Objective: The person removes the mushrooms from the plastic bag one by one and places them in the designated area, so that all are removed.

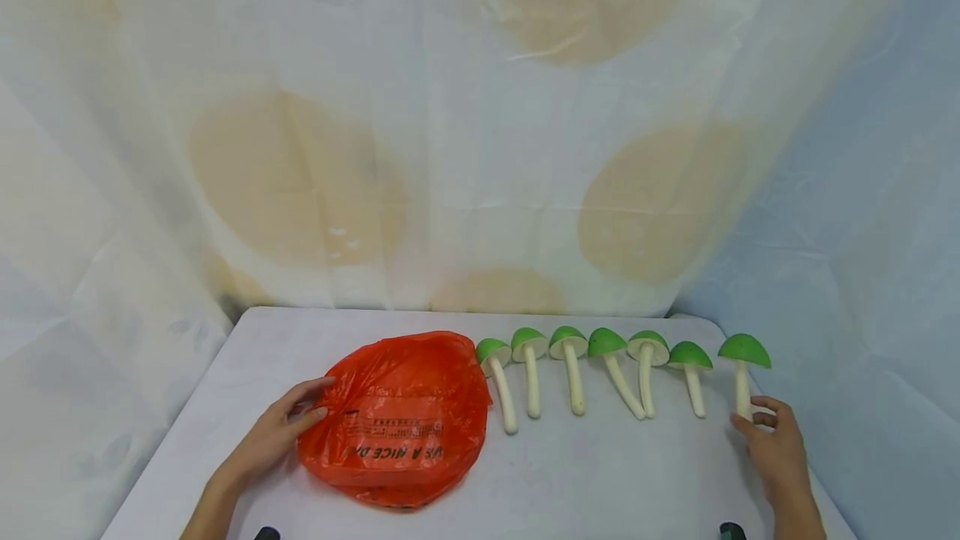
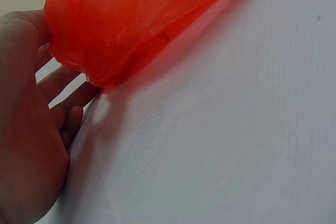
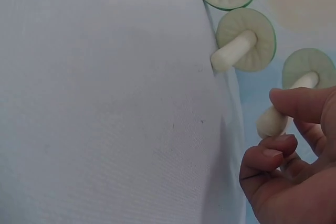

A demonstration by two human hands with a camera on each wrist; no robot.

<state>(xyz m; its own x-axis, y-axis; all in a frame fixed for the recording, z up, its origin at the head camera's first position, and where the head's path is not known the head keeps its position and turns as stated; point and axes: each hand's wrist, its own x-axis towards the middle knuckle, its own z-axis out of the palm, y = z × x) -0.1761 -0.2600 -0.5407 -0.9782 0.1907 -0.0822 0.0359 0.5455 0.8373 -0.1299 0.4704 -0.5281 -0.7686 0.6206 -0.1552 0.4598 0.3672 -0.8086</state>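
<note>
My left hand [image 1: 288, 423] holds the left edge of a red plastic bag [image 1: 397, 415] with dark print on it, lying on the table. In the left wrist view, the fingers of the left hand [image 2: 31, 114] reach behind the crumpled bag [image 2: 115, 30]. At the table's right side my right hand [image 1: 776, 440] grips the pale stem of a green-capped mushroom [image 1: 744, 350]. The right wrist view shows thumb and fingers of the right hand [image 3: 299, 166] around the lower stem of this mushroom [image 3: 272, 121], its cap pointing away.
Several more green-capped mushrooms, among them a leftmost one [image 1: 501, 390] by the bag and a rightmost one [image 1: 692, 361], lie in a row, caps toward the back. A white cloth covers the table [image 1: 600, 482]. Patterned sheeting [image 1: 480, 132] hangs behind and at the sides.
</note>
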